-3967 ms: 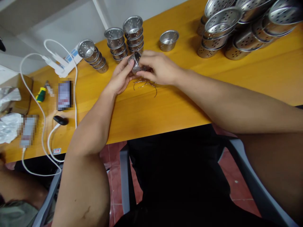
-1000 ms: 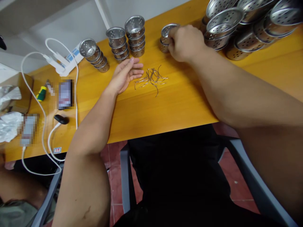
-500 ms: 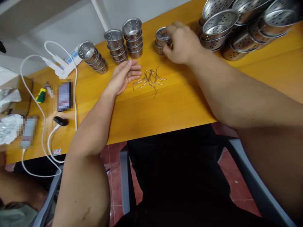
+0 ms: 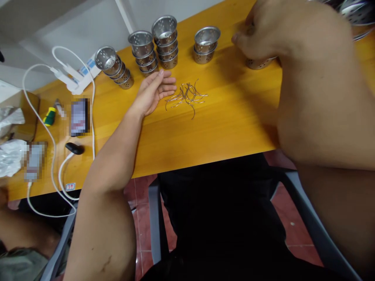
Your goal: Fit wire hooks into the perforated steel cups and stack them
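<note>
My left hand (image 4: 155, 91) lies palm-inward on the table, fingers stretched out and holding nothing. Beside its fingertips is a loose pile of thin curved metal wires (image 4: 187, 95). Behind the wires a short stack of two perforated metal cups (image 4: 206, 41) stands by itself. My right hand (image 4: 266, 29) reaches above the right part of the table, over more metal cups (image 4: 259, 63) that it largely covers. Its thumb shows, but the other fingers are mostly hidden and blurred, so any hold on a cup cannot be made out.
Taller cup stacks (image 4: 165, 39) stand towards the back left, one stack leaning (image 4: 113, 66). Further left are a power strip (image 4: 84, 80), white cables, a phone (image 4: 79, 117), a green-yellow tool handle (image 4: 50, 116) and a black plug-like object (image 4: 74, 148). Another person's arm (image 4: 26, 226) shows at lower left.
My right hand has left the short two-cup stack, which now stands free, and has moved right over the other cups. My left hand stays beside the wires.
</note>
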A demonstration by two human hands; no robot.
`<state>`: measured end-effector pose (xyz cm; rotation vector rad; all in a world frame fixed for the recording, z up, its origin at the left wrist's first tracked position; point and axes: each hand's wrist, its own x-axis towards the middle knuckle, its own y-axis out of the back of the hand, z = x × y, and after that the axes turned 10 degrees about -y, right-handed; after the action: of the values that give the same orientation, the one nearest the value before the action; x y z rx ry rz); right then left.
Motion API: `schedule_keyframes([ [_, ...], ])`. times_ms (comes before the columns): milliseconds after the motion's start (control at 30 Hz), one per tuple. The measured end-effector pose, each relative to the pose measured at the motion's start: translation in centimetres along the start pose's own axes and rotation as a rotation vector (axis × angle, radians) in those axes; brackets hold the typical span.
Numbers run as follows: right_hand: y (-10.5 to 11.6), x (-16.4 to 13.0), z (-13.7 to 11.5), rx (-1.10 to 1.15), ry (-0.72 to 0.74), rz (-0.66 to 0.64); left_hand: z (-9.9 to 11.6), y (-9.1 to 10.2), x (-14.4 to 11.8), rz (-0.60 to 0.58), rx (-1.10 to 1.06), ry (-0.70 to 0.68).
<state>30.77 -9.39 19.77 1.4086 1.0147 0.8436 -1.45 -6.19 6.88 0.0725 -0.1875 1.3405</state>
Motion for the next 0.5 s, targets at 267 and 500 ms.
schedule_keyframes([
  [267, -0.5, -0.9, -0.3, 0.126, 0.045, 0.111, -0.2, 0.3, 0.0, -0.037, -0.005, -0.037],
  [500, -0.8, -1.2, -0.4, 0.325, 0.105, 0.219, 0.0, 0.2, -0.1, -0.018, 0.004, -0.007],
])
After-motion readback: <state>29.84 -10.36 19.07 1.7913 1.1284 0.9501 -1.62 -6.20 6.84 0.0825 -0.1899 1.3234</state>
